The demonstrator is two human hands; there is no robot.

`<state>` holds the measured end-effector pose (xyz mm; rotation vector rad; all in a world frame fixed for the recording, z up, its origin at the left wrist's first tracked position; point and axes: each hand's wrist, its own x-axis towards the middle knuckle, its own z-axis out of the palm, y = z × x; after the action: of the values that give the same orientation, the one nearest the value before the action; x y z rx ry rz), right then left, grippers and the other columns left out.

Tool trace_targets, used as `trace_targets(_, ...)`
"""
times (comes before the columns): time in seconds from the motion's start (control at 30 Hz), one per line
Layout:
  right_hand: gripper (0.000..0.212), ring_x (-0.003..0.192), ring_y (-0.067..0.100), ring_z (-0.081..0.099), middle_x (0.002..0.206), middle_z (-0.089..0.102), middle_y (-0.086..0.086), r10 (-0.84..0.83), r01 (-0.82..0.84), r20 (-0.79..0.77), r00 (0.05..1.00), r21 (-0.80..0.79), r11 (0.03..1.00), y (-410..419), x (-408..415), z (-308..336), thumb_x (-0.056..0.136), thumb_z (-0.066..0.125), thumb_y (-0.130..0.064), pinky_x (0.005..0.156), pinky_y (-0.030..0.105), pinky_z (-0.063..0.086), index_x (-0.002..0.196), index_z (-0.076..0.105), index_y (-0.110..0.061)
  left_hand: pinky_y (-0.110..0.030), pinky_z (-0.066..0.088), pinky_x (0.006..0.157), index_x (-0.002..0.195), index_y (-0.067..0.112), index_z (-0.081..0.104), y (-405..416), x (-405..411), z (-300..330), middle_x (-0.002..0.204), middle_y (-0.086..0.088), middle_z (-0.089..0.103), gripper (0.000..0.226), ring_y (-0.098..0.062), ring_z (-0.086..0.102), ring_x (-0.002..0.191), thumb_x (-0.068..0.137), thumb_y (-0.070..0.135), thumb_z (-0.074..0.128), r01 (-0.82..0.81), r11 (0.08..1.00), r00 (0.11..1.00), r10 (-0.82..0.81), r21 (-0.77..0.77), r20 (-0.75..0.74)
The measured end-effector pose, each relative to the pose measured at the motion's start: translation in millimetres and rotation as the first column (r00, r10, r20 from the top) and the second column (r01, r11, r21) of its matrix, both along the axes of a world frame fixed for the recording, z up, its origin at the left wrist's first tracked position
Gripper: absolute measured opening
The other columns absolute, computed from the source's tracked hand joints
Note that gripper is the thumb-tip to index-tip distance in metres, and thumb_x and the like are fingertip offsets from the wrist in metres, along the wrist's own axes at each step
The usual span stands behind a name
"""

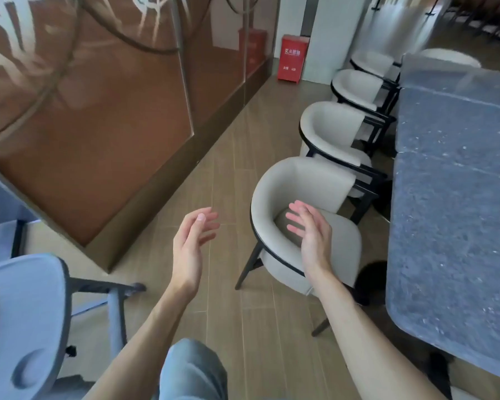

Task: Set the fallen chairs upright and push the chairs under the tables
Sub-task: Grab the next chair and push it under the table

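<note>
A dark speckled surface (pixel 456 197) runs along three o'clock; the nearest chair (pixel 300 197) stands upright, angled out. Both hands, left hand (pixel 189 243) and right hand (pixel 309 229), hover spread, empty. Gripping the backrest's curve and pushing squarely should slide it under.

wood-look floor (pixel 228 157), cream chairs (pixel 306 197) standing

Four cream tub chairs (pixel 303 209) with black frames stand upright beside the grey speckled table (pixel 456 197), the nearest angled outward
</note>
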<state>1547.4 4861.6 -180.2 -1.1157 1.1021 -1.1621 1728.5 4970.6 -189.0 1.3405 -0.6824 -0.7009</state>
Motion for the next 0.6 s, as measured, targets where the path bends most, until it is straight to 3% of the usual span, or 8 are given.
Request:
trace_targets(0.27,0.025,0.105,0.017,0.069,0.114,0.071,0.003,-0.29,0.29,-0.017,0.957,0.084,0.953,-128,73,-47,0.1,0.056,-0.026,0.095,0.044,0.055,0.116,0.068,-0.012,-0.039,0.052,0.092,0.113,0.022,0.07,-190,89,-39,0.11,0.002,0.074,0.032,-0.017,0.07,0.101,0.097,0.042,0.05,0.317,0.944,0.948,-0.316,0.093,-0.019)
trace_targets(0.47,0.023,0.112,0.029,0.065,0.122,0.067,0.014,-0.543,0.517,0.037,0.839,0.257,0.816,-197,130,-62,0.1,0.053,-0.018,0.098,0.046,0.051,0.119,0.063,-0.01,-0.034,0.052,0.091,0.111,0.022,0.071,-317,145,-44,0.106,0.001,0.075,0.028,-0.016,0.07,0.099,0.094,0.039,0.055,0.594,0.785,0.804,-0.589,0.175,-0.087)
trace_targets(0.6,0.025,0.106,0.032,0.066,0.12,0.067,0.018,-0.674,0.646,-0.036,0.738,0.328,0.69,-230,161,-64,0.1,0.049,-0.016,0.086,0.039,0.053,0.117,0.064,-0.006,-0.033,0.052,0.091,0.105,0.02,0.071,-387,166,-41,0.102,0.0,0.075,0.017,-0.016,0.07,0.094,0.102,0.02,0.054,0.687,0.674,0.721,-0.679,0.273,-0.136)
